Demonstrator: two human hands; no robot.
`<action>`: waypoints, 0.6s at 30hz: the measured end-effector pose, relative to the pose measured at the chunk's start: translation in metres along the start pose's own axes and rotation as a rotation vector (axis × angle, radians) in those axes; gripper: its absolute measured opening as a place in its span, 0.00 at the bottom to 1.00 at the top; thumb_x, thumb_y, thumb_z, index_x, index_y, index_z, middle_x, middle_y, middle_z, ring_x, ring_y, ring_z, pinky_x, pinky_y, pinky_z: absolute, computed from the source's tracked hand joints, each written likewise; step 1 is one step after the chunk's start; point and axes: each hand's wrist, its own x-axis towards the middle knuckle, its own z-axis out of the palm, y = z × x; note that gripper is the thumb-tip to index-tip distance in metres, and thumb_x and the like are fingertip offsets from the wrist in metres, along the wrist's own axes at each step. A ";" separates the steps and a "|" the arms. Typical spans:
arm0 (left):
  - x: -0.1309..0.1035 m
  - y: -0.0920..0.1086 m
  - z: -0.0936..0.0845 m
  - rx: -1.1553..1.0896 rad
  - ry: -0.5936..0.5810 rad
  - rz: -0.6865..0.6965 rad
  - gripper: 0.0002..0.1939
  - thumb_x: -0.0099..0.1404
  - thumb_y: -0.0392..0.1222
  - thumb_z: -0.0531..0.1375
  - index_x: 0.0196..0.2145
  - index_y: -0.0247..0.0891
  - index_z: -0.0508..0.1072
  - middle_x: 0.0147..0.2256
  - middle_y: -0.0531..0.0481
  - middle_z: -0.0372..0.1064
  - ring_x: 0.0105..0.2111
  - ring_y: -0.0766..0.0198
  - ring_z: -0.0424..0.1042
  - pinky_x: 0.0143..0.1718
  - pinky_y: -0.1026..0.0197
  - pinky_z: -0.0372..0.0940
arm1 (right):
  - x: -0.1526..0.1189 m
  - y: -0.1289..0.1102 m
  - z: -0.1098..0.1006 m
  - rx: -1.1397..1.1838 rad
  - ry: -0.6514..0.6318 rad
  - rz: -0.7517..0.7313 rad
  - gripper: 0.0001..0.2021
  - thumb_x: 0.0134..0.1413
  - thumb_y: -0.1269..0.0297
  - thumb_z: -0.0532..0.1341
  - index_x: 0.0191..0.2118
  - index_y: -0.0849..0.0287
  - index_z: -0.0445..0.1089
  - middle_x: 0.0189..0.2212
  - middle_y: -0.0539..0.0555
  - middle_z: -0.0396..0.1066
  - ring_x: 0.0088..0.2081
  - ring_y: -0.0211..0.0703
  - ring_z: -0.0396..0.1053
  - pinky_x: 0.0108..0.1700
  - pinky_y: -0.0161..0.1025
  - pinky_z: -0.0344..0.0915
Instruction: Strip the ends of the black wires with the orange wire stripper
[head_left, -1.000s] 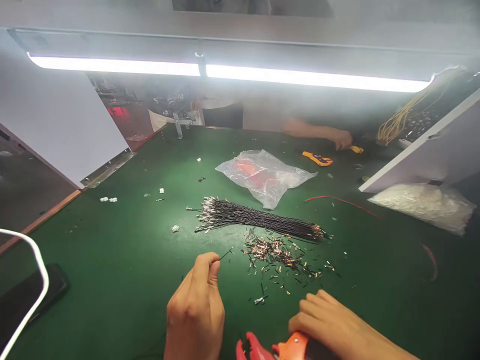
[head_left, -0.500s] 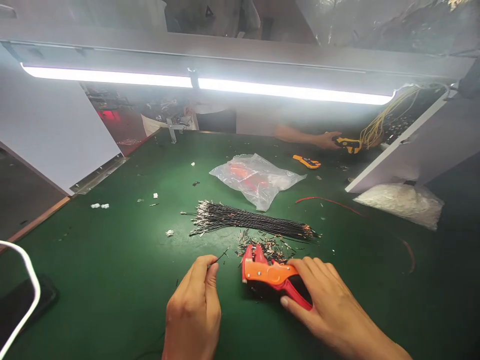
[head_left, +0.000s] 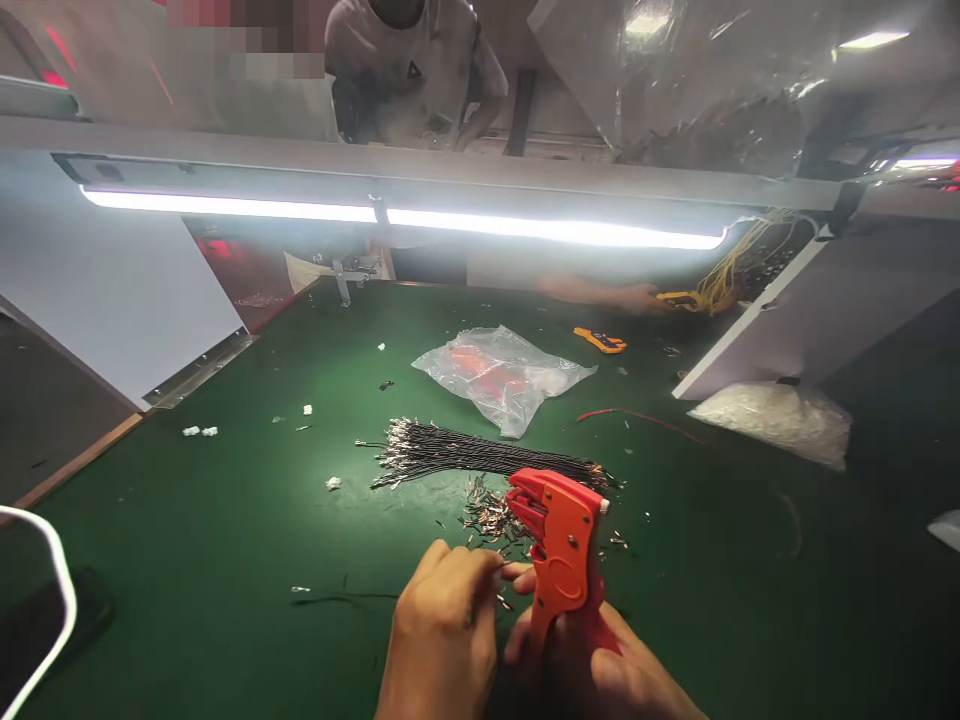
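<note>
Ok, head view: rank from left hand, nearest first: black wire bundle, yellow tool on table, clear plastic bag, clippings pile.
From the left hand:
1. Clippings pile, ahead and slightly right.
2. Black wire bundle, beyond the pile.
3. Clear plastic bag, behind the bundle.
4. Yellow tool, right of the bag, farthest.

There it was up top, one small dark triangle, point upward, sitting on the chest of a pale shirt, and that was the only sign that could be made out! Not a word, not a number was readable: the red-and-orange hand tool offered no legible brand, nor did the yellow tool further back or the clear plastic bag near it.
</note>
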 end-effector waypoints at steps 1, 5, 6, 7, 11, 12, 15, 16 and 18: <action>-0.002 0.001 0.004 -0.019 0.012 0.004 0.10 0.69 0.30 0.56 0.37 0.44 0.73 0.29 0.56 0.76 0.28 0.65 0.71 0.29 0.65 0.68 | 0.000 0.003 -0.001 0.010 0.002 -0.010 0.33 0.44 0.44 0.72 0.55 0.53 0.71 0.39 0.55 0.77 0.38 0.47 0.72 0.43 0.42 0.64; -0.010 0.005 0.018 -0.020 0.119 0.111 0.11 0.73 0.33 0.53 0.49 0.42 0.69 0.30 0.52 0.77 0.25 0.65 0.69 0.27 0.65 0.67 | -0.001 0.008 -0.001 0.009 0.082 -0.009 0.30 0.46 0.47 0.72 0.52 0.59 0.72 0.33 0.52 0.71 0.33 0.44 0.68 0.38 0.40 0.62; -0.012 0.005 0.021 -0.004 0.138 0.135 0.12 0.73 0.33 0.52 0.51 0.41 0.68 0.30 0.52 0.76 0.25 0.64 0.69 0.27 0.64 0.67 | -0.001 0.008 -0.001 0.027 0.104 -0.013 0.29 0.44 0.48 0.73 0.49 0.60 0.73 0.31 0.52 0.70 0.32 0.43 0.66 0.37 0.38 0.61; -0.012 0.004 0.022 0.007 0.142 0.145 0.12 0.74 0.33 0.51 0.51 0.42 0.67 0.30 0.52 0.76 0.25 0.64 0.70 0.27 0.64 0.67 | -0.001 0.008 0.000 0.049 0.121 -0.014 0.28 0.43 0.48 0.73 0.47 0.61 0.74 0.30 0.51 0.69 0.32 0.42 0.65 0.35 0.37 0.60; -0.014 0.001 0.024 -0.026 0.066 0.082 0.09 0.74 0.33 0.51 0.46 0.44 0.67 0.30 0.55 0.74 0.26 0.65 0.73 0.29 0.64 0.68 | -0.002 0.005 0.002 0.149 0.102 -0.042 0.30 0.45 0.46 0.71 0.51 0.62 0.76 0.32 0.55 0.74 0.33 0.44 0.68 0.38 0.38 0.62; -0.014 0.001 0.023 -0.040 0.056 0.067 0.09 0.73 0.33 0.51 0.46 0.44 0.67 0.32 0.54 0.75 0.28 0.65 0.74 0.30 0.64 0.68 | -0.003 0.003 0.003 0.170 0.086 -0.052 0.31 0.48 0.46 0.69 0.53 0.62 0.75 0.34 0.56 0.76 0.34 0.44 0.70 0.40 0.39 0.63; -0.012 0.000 0.019 -0.056 0.077 0.074 0.10 0.72 0.31 0.52 0.44 0.43 0.68 0.32 0.53 0.74 0.29 0.65 0.74 0.31 0.63 0.67 | -0.004 -0.001 0.002 0.215 0.034 -0.053 0.31 0.52 0.47 0.67 0.58 0.61 0.73 0.36 0.58 0.79 0.36 0.45 0.73 0.41 0.39 0.65; -0.011 0.000 0.018 -0.044 0.101 0.090 0.09 0.71 0.30 0.53 0.42 0.43 0.68 0.30 0.53 0.73 0.28 0.64 0.73 0.31 0.63 0.66 | -0.004 -0.003 0.001 0.227 0.018 -0.046 0.31 0.53 0.47 0.67 0.58 0.60 0.73 0.37 0.58 0.79 0.36 0.45 0.73 0.41 0.39 0.66; -0.007 0.000 0.013 0.005 0.182 0.108 0.09 0.69 0.28 0.55 0.39 0.41 0.69 0.27 0.54 0.69 0.26 0.64 0.69 0.32 0.62 0.65 | -0.003 -0.004 -0.002 0.269 -0.023 -0.021 0.29 0.53 0.48 0.68 0.58 0.58 0.73 0.43 0.59 0.79 0.37 0.44 0.75 0.41 0.39 0.68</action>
